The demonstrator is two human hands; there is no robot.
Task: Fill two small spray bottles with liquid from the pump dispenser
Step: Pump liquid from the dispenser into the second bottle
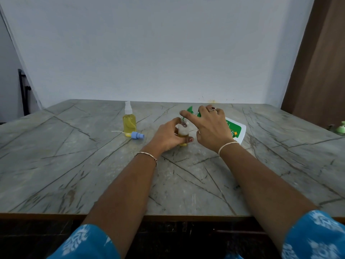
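A pale wall [149, 43] fills the far side of the room, with a brown panel [321, 62] running down its right edge. In front of it stands a grey, veined stone-look table [93, 165]. A person reaches over it with both bare forearms, blue patterned sleeves [84, 242] at the elbows.

Right of centre on the table a white pump dispenser [236, 130] with a green label leans over towards the middle, its green pump head under the right hand [211, 128]. That hand grips the head, fingers draped over the top and thumb beneath, with the forefinger stretched out to the mouth of a small bottle.

The left hand [168, 136] is curled round that open spray bottle [183, 130], which stands upright at the table's centre without its cap and with only a little yellow liquid in the bottom.

Well to the left stands a filled spray bottle [129, 122], yellow inside, with its white sprayer fitted. Just in front of it a blue spray cap [137, 135] lies on its side, its thin tube trailing left.

At the far right edge sits a small green object [342, 128], too cut off to name.

A ring [212, 108] shows on the right hand, a pale thread [227, 145] on that wrist, and a thin bracelet [147, 155] on the left.
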